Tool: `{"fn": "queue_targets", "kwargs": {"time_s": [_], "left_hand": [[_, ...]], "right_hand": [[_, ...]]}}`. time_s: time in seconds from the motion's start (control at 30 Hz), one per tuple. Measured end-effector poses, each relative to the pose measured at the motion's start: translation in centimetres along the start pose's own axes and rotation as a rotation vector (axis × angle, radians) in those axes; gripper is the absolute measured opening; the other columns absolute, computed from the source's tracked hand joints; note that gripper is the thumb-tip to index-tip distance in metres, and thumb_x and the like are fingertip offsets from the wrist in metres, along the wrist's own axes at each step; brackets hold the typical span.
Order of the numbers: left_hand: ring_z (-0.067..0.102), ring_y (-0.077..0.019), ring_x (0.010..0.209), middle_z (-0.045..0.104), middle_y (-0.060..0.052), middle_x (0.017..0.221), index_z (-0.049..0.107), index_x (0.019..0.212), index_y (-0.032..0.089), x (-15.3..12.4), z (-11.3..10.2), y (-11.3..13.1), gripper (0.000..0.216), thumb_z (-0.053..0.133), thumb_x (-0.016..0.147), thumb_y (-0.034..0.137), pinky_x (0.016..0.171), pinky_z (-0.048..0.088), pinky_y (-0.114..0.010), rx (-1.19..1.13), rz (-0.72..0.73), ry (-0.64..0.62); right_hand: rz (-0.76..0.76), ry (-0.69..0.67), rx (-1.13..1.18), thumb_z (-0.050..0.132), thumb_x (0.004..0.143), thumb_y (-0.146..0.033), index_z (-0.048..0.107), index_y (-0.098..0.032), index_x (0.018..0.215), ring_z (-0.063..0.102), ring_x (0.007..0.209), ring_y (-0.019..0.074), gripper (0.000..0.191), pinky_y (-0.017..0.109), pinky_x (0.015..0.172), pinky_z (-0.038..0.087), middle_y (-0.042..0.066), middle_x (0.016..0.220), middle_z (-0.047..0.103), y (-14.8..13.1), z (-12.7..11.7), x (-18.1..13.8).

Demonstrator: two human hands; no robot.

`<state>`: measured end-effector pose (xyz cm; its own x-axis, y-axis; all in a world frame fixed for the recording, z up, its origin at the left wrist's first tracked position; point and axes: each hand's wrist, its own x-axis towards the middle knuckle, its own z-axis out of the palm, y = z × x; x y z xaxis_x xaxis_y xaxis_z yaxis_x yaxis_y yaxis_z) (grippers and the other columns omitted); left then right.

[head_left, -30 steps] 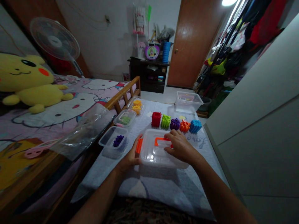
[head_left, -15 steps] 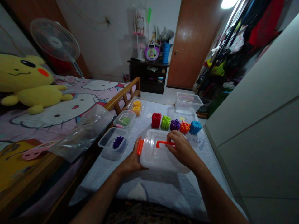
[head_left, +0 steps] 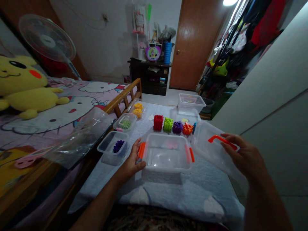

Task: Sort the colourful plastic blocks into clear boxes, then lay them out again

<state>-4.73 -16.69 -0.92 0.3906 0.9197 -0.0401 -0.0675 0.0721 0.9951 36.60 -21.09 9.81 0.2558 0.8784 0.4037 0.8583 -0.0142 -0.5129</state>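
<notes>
On the cloth-covered tabletop [head_left: 168, 192], the clear box [head_left: 166, 157] is sitting open; the left hand [head_left: 131, 162] is pressing against its orange latch [head_left: 141, 150], grip spread, while the right hand [head_left: 245, 157] is holding the lid [head_left: 211, 150] tilted just beside it, grip pinching its orange handle [head_left: 222, 140]

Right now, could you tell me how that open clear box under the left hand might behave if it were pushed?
The clear box looks empty and thin-walled, so it is probably light and would slide easily on the cloth. The left hand at its orange latch likely steadies it. It sits low and wide, so tipping seems unlikely.
</notes>
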Motion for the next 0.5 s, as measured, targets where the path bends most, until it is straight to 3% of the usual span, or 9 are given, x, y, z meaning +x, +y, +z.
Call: {"fn": "queue_targets", "kwargs": {"time_s": [0.1,0.2,0.33,0.5], "left_hand": [[0.031,-0.0344,0.147,0.029,-0.016,0.16,0.023,0.155,0.022,0.8,1.0,0.9,0.097,0.07,0.078,0.058,0.12,0.026,-0.048,0.098,-0.008,0.134],[0.045,-0.034,0.137,0.046,-0.016,0.148,0.04,0.143,0.018,1.5,2.0,1.9,0.081,0.073,0.075,0.044,0.116,0.033,-0.048,0.13,-0.068,0.226],[0.06,-0.0304,0.118,0.06,-0.012,0.132,0.05,0.134,0.017,1.5,2.6,3.3,0.071,0.068,0.066,0.025,0.103,0.047,-0.043,0.074,-0.123,0.281],[0.067,-0.0258,0.101,0.065,-0.009,0.123,0.055,0.13,0.018,0.9,2.5,4.7,0.071,0.062,0.059,0.016,0.083,0.055,-0.035,0.036,-0.187,0.35]], "right_hand": [[0.046,-0.008,-0.048,0.056,0.08,-0.047,0.066,-0.024,0.087,0.068,0.078,0.0236,0.026,0.035,0.068,0.053,0.01,0.106,0.074,3.5,0.8,-1.2],[0.065,-0.021,-0.072,0.053,0.08,-0.045,0.064,-0.023,0.082,0.068,0.078,0.0241,0.024,0.036,0.07,0.053,0.01,0.103,0.074,5.4,2.4,-2.2],[0.059,-0.031,-0.103,0.052,0.077,-0.041,0.063,-0.023,0.081,0.066,0.079,0.0246,0.021,0.037,0.075,0.051,0.011,0.093,0.073,6.1,4.5,-2.5],[0.093,-0.072,-0.098,0.052,0.076,-0.037,0.062,-0.022,0.081,0.063,0.078,0.0238,0.02,0.036,0.073,0.048,0.009,0.086,0.069,5.9,6.4,-2.1]]}}
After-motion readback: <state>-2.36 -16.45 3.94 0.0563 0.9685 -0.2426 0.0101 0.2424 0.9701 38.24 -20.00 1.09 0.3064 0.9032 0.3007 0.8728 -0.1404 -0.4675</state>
